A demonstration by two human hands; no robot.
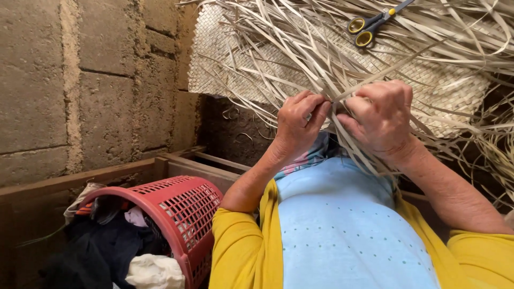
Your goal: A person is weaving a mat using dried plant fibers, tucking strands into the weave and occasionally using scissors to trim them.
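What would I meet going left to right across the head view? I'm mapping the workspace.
Block wall → red laundry basket → left hand → right hand. The yellow-handled scissors lie farther back on the woven mat.

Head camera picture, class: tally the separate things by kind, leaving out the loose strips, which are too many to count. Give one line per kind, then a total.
Hands at the strips: 2, left hand and right hand
Scissors with yellow-lined handles: 1
Woven mat: 1
Red laundry basket: 1
Total: 5
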